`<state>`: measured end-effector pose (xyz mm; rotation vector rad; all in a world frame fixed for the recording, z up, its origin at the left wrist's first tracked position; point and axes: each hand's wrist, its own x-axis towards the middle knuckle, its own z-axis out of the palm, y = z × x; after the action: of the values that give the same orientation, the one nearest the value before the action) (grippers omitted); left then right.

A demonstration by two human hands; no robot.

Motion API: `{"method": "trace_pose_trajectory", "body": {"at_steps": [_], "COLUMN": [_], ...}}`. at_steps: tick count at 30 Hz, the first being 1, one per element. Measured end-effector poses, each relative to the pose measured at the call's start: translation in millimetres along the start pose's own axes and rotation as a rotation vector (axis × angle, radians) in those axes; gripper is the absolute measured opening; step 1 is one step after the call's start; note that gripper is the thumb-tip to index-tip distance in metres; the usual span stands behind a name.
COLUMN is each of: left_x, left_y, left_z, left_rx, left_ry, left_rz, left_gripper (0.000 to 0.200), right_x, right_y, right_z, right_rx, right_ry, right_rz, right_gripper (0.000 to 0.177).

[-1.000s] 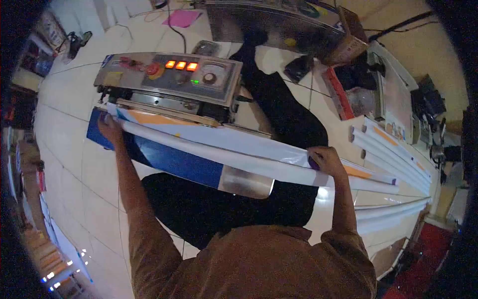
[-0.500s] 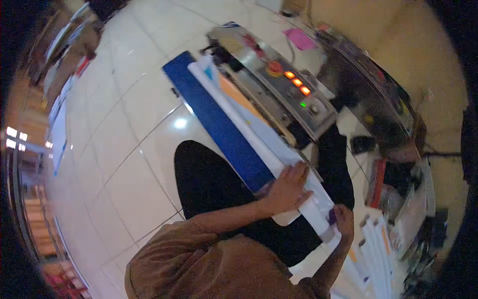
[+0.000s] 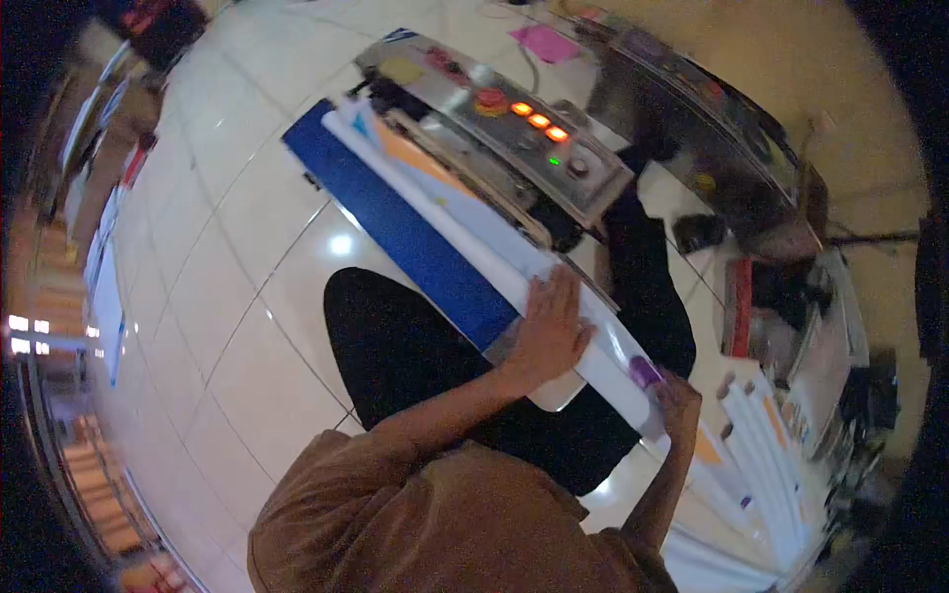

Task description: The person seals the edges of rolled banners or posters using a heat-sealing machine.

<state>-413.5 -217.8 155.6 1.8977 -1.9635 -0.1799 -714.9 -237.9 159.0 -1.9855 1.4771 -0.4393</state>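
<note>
A long white plastic sheet [image 3: 603, 366], folded lengthwise with orange and blue print at its far end, runs diagonally over a dark blue board [image 3: 405, 237] and across my lap. My left hand [image 3: 549, 331] lies flat on the sheet, fingers stretched out, near the board's close end. Further down the strip, my right hand [image 3: 678, 403] has its fingers curled around the sheet's edge, beside a purple patch [image 3: 645, 373]. Against the sheet's far side stands a metal sealing machine [image 3: 504, 128] with lit orange displays, a red button and a green light.
Several folded white strips [image 3: 761, 455] lie fanned out on the tiled floor at the right. A second machine [image 3: 692, 128] stands behind the first, near a pink piece [image 3: 547, 42]. A red-edged box [image 3: 738, 306] sits right of my knee. White tiles [image 3: 227, 247] stretch to the left.
The whole view has shifted, so the machine and board appear further left and higher. The purple patch now shows more plainly, ahead of my right fingers. My left hand stays flat on the sheet.
</note>
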Motion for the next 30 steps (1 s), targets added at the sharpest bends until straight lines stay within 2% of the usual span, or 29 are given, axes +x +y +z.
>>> {"method": "trace_pose_trajectory", "body": {"at_steps": [6,9,10,14,18,20,23,25,30], "left_x": [5,4,2,-5,2,3,-7,-13,-10], "left_y": [-6,-4,-1,14,14,13,23,37,37], "left_z": [-2,-1,-3,2,4,4,5,-3,9], "left_rx": [-0.055,0.002,0.004,-0.025,0.009,0.003,0.035,-0.037,-0.045], "left_ry": [0.066,0.059,0.002,0.003,0.008,0.022,-0.019,-0.165,-0.077], "left_rz": [-0.030,-0.033,-0.015,0.074,0.020,0.011,0.045,0.096,0.087], "left_gripper": [0.083,0.084,0.084,0.084,0.086,0.086,0.080,0.086,0.085], "right_x": [9,16,18,22,19,16,11,9,2], "right_y": [-1,-6,-8,-14,-15,-10,-16,-10,-3], "right_z": [9,10,12,12,11,7,-1,-2,-7], "right_rx": [0.042,0.083,0.078,0.040,0.047,0.130,0.100,0.091,0.060], "right_ry": [0.066,0.018,0.053,0.061,0.086,0.070,0.056,0.061,0.069], "right_rz": [-0.005,0.094,0.055,0.083,0.098,0.028,0.028,0.047,0.063], "right_gripper": [0.025,0.025,0.025,0.026,0.024,0.025,0.027,0.028,0.028]}}
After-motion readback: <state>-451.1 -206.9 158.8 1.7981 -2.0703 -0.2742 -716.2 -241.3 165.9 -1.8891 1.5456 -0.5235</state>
